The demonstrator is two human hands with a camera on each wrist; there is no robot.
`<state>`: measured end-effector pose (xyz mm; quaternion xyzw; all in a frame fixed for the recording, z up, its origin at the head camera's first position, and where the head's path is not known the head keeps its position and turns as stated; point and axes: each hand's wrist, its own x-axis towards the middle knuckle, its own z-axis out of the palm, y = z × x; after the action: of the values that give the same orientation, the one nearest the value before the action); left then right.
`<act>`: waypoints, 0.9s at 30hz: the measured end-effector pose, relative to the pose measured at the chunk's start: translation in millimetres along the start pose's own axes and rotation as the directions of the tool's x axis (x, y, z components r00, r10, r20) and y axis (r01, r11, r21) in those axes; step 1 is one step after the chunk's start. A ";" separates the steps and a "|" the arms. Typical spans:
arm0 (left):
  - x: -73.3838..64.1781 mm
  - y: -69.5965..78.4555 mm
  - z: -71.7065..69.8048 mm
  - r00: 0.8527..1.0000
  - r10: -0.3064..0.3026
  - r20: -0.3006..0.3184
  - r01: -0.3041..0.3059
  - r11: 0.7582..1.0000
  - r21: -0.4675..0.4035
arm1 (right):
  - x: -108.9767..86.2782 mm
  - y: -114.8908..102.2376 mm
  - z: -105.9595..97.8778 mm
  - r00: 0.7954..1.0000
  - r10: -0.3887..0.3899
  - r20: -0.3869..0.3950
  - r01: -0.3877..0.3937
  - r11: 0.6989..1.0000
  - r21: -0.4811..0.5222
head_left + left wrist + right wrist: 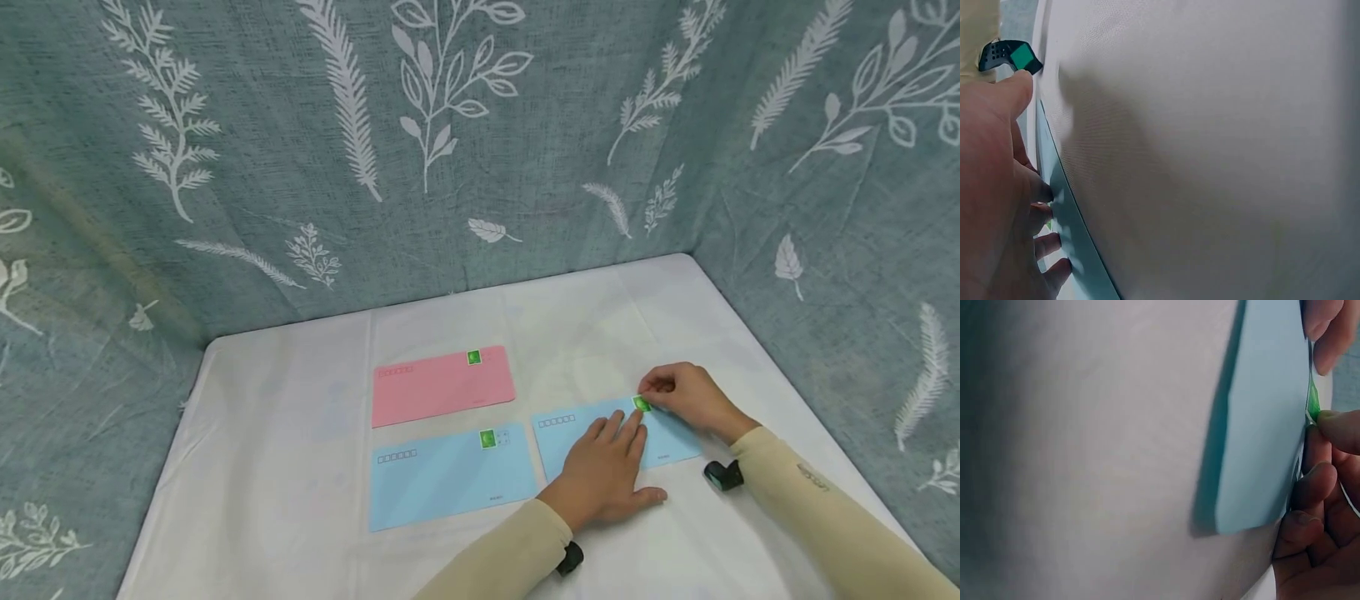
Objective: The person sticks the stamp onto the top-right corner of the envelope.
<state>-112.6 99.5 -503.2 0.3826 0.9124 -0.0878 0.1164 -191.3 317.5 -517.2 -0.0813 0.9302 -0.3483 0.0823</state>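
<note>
A blue envelope (585, 418) lies on the right of the table in the head view, a green stamp (641, 403) at its upper edge. My left hand (606, 471) rests on this envelope with fingers spread, the fingertips just below the stamp. At the stamp's upper right, my right hand (692, 395) pinches it between thumb and forefinger. In the right wrist view the thumb touches the green stamp (1314, 400) at the envelope's edge. The left wrist view shows my left hand (997, 187) along the blue envelope's (1072, 225) edge; most of the envelope is hidden there.
Left of the hands lies another blue envelope (442, 487) with a green stamp (488, 438). Above it is a pink envelope (435, 392), also stamped. A white cloth (285, 467) covers the table, and a patterned teal curtain (525, 167) stands behind and at both sides.
</note>
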 end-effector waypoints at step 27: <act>0.3 2.6 -1.5 1.000 -0.012 -0.007 0.012 1.000 0.000 | -2.4 -3.2 2.4 0.999 -0.038 -0.003 0.037 0.999 -0.009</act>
<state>-111.1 101.9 -502.0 0.3772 0.9151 -0.0872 0.1126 -188.2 314.2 -516.6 -0.0986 0.9302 -0.3458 0.0740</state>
